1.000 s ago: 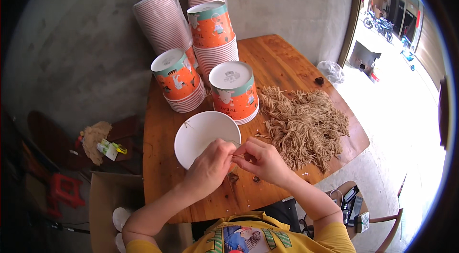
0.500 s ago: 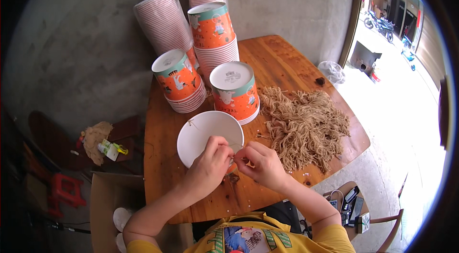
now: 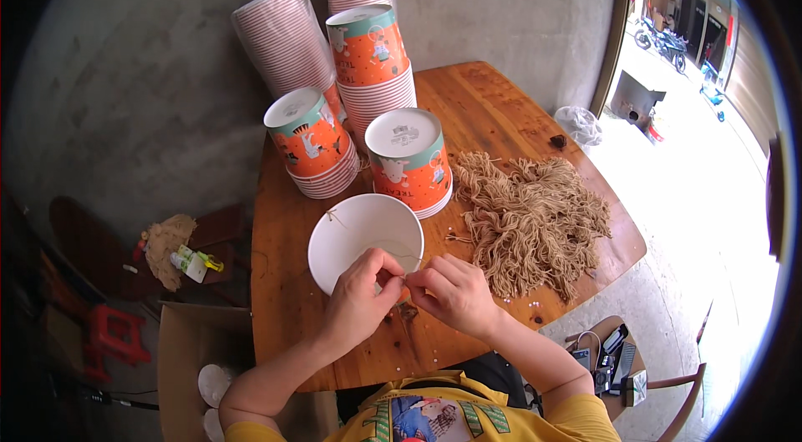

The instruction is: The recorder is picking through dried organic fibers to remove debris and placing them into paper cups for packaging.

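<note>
A white-lined paper tub (image 3: 344, 231) stands mouth up on the table in front of me. A short piece of thin brown string (image 3: 334, 215) sits at its far left rim. At the tub's near right rim my left hand (image 3: 361, 300) and my right hand (image 3: 455, 296) meet, both closed in a pinch. A thin strand (image 3: 408, 255) rises from between their fingertips, so both seem to grip string there. The exact grip is hidden by the fingers. To the right of the hands lies a big tangled heap of brown string (image 3: 535, 225).
Upside-down orange tubs (image 3: 409, 175) stand beyond the open one, with tall wrapped stacks (image 3: 280, 37) against the wall. Small white bits dot the wooden table (image 3: 472, 95). An open cardboard box (image 3: 184, 342) is at lower left, and a stool seat with gadgets (image 3: 614, 367) at lower right.
My left hand has shifted slightly down and its thumb and fingers now form a rounder loop. My right hand has turned a little, still meeting the left at the rim.
</note>
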The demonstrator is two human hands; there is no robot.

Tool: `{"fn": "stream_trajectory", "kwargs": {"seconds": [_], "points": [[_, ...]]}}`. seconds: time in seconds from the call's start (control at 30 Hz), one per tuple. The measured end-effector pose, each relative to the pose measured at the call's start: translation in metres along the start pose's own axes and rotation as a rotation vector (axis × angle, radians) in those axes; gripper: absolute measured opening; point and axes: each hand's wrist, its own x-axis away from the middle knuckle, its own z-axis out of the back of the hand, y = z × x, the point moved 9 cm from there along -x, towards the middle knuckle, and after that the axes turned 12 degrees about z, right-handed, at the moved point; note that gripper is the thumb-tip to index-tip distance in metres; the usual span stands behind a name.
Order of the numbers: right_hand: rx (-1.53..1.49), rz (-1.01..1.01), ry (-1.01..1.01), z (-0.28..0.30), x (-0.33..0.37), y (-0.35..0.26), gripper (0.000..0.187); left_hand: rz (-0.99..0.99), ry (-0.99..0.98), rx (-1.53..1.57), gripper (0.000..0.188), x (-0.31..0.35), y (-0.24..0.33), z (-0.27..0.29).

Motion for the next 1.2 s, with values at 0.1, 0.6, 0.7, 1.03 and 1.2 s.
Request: {"fn": "stream_trajectory", "kwargs": {"seconds": [0.1,0.6,0.7,1.03,1.2], "points": [[-0.076,-0.046,0.053,0.001,0.003,0.004,0.019,0.011,-0.041,0.086,0.019,-0.001,0.002,-0.002],[-0.625,-0.815,0.239,-0.023,0.047,0.044,0.012,0.067,-0.229,0.149,0.034,-0.008,-0.002,-0.011],[-0.484,-0.653,0.201,-0.010,0.037,0.039,0.012,0.129,-0.272,0.211,0.033,-0.010,-0.009,-0.014],[0.027,-0.033,0.006,0.011,-0.001,0.007,0.023,0.221,-0.312,0.344,0.030,-0.014,-0.022,-0.017],[0.069,-0.012,-0.047,0.006,-0.010,0.004,0.018,0.235,-0.317,0.368,0.030,-0.015,-0.025,-0.019]]}}
